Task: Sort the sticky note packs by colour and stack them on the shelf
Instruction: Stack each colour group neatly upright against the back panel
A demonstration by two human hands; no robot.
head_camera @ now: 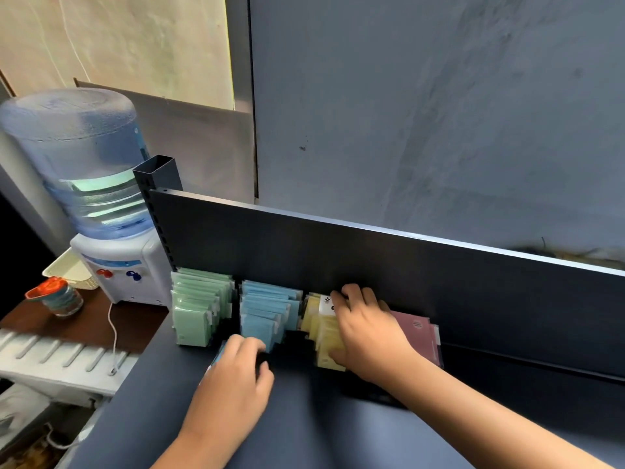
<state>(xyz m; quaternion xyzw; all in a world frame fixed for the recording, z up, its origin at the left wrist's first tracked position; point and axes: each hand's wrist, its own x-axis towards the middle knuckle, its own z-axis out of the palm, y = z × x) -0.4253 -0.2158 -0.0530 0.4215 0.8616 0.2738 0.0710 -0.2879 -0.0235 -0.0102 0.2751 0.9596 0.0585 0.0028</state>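
Two bare hands work at the front of a dark shelf (304,418), seen from above. The left hand (233,380) curls its fingers around a single blue pack (218,358), of which only a thin edge shows past the knuckles. The row of blue packs (267,313) begins just beyond and slightly right of that hand, touching its fingertips, so the left hand is clearly the nearer one to it.

The right hand (365,330) lies across the yellow packs (326,336), fingers spread over the far end of the row and thumb against the near end. Whether it clamps the row or only presses it is hard to tell.

All the rows run front to back, their long axes pointing at the shelf's back panel (372,262). From left to right stand green packs (194,308), blue, yellow, then pink packs (419,336) leaning just right of the right hand.

The held pack likely belongs at the near end of the blue row, a short push forward. Off the shelf's left end stands a water dispenser (101,198).
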